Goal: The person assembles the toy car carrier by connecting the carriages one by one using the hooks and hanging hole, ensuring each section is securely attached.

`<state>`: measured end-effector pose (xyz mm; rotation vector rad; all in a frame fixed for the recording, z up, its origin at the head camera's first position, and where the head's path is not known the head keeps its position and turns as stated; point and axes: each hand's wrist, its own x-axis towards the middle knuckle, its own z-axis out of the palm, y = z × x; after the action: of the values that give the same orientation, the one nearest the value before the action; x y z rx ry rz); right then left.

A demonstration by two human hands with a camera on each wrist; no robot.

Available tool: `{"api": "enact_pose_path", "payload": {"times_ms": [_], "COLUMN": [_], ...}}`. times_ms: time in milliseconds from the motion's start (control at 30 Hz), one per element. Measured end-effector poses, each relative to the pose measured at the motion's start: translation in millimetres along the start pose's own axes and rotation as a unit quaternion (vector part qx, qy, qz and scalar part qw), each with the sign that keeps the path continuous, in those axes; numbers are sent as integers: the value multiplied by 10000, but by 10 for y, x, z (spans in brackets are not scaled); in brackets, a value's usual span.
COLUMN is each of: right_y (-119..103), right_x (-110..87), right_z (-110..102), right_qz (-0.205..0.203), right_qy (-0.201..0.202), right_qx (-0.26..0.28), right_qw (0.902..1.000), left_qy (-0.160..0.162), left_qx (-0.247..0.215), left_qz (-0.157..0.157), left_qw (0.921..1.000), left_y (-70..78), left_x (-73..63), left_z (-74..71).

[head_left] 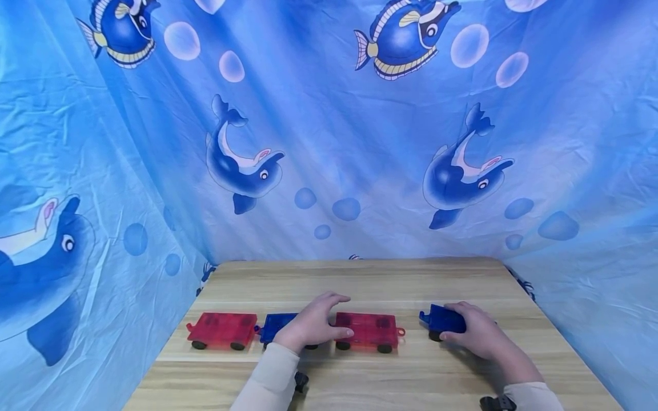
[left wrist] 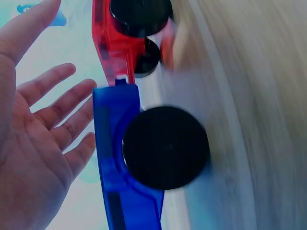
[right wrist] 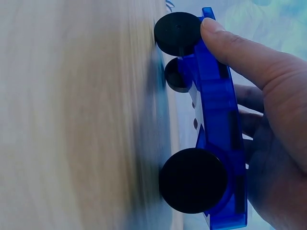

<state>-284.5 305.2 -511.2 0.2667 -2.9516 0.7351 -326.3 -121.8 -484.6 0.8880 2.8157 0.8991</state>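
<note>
In the head view a red toy train car [head_left: 226, 328], a blue toy train car [head_left: 277, 324] and a second red car [head_left: 367, 328] stand in a row on black wheels. My left hand [head_left: 321, 322] hovers over the join of the blue and right red cars, fingers spread and gripping nothing. The left wrist view shows the blue car [left wrist: 115, 158] linked to a red one [left wrist: 103, 38]. To the right, apart from the row, my right hand [head_left: 475, 331] pinches another blue car [head_left: 447, 321] between thumb and fingers. Its hook points left, toward the red car's loop.
The cars are on a wood-grain table [head_left: 360, 279]. A blue curtain [head_left: 349, 142] printed with dolphins and fish hangs behind and at both sides. A dark wrist strap [head_left: 497, 403] is on the right wrist.
</note>
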Motion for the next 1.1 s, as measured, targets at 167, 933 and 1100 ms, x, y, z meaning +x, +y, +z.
{"api": "enact_pose_path", "payload": {"times_ms": [167,933,1100], "right_y": [-16,-86,-110], "right_x": [-8,1,-10], "right_z": [12,40,34], "right_qz": [-21,-61,-70], "right_qy": [-7,-110,-110], "right_qx": [62,67,103], "right_qw": [10000,9999,9999], "left_qy": [4,-125,-140], "left_qx": [86,536,811], "left_qz": [91,276,336], "left_qw": [9999,9981,9960], "left_y": [83,323,358], "left_x": [44,226,234], "left_z": [55,359,415]}}
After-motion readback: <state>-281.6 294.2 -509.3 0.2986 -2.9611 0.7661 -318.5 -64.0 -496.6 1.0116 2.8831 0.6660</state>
